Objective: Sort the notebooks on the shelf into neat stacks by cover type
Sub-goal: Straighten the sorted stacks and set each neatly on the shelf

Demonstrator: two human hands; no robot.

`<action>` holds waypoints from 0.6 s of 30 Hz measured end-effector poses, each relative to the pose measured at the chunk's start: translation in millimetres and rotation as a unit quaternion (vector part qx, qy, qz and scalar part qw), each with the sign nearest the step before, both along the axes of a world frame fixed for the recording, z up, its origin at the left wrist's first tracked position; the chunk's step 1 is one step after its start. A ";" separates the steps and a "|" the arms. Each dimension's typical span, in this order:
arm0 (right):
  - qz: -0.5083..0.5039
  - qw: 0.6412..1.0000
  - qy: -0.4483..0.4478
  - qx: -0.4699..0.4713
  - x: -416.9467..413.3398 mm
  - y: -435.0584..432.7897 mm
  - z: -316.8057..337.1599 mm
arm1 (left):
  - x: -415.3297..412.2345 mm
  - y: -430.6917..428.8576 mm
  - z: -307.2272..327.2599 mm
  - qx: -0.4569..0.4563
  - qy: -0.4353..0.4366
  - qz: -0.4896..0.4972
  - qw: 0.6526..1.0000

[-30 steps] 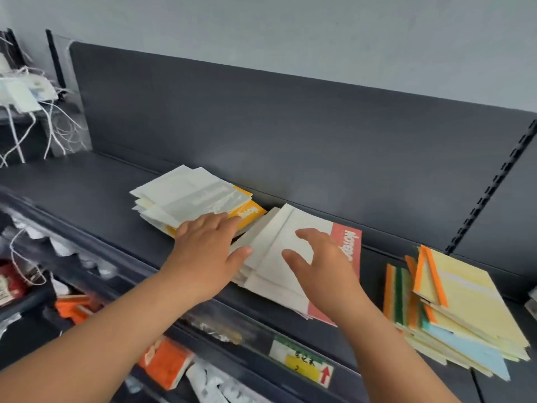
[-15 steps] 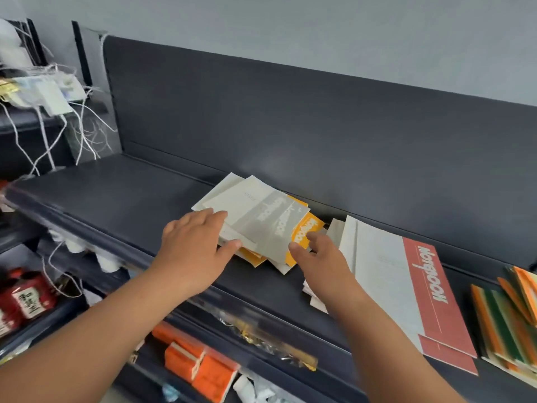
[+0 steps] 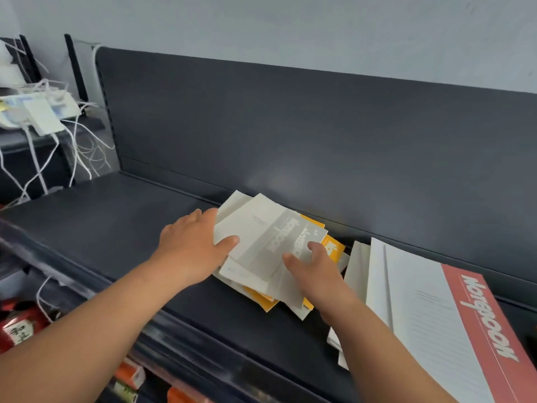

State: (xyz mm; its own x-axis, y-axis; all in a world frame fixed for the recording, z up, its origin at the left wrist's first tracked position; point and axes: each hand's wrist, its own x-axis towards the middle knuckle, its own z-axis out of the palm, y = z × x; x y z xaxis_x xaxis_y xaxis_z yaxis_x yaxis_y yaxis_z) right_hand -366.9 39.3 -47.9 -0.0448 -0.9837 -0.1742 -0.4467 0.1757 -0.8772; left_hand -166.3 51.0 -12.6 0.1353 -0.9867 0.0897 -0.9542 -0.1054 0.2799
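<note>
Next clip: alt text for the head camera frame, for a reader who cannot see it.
Two hands hold a messy pile of small notebooks, grey and yellow, on a shelf: the left hand grips its left edge, thumb on top, the right hand curls over its right side. A stack of larger notebooks with a red band lies to the right.

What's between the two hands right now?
The grey-banded notebook topping the messy pile fills the gap, left hand and right hand both on it; head view.
</note>
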 end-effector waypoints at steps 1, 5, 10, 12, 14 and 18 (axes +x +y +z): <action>-0.002 1.000 0.003 0.002 2.0 -3.3 0.8 | 1.9 -6.9 2.7 0.013 0.017 0.002 1.000; -0.012 1.000 0.019 -0.008 13.7 -15.9 2.9 | 14.7 -41.0 6.7 0.070 0.074 0.018 0.995; -0.051 0.996 0.070 -0.008 37.5 -19.7 1.1 | 31.1 -73.7 -9.1 0.134 0.118 -0.028 0.984; -0.062 0.993 0.101 -0.014 49.1 -20.7 3.3 | 36.6 -81.1 -11.9 0.128 0.134 -0.058 0.981; -0.073 0.989 0.123 -0.025 62.6 -23.5 5.7 | 44.3 -86.6 -13.1 0.100 0.166 -0.082 0.978; -0.091 0.986 0.131 -0.045 96.9 -29.6 6.7 | 66.1 -98.2 -17.2 0.051 0.318 -0.111 0.940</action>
State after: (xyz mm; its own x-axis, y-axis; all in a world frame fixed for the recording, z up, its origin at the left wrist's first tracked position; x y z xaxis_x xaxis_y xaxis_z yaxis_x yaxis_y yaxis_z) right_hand -270.0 9.7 -41.2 -0.2538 -0.9661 -0.0460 -0.6276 0.2007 -0.7522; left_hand -100.2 -47.2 -29.8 -0.0818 -0.9960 -0.0367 -0.5991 0.0197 0.8004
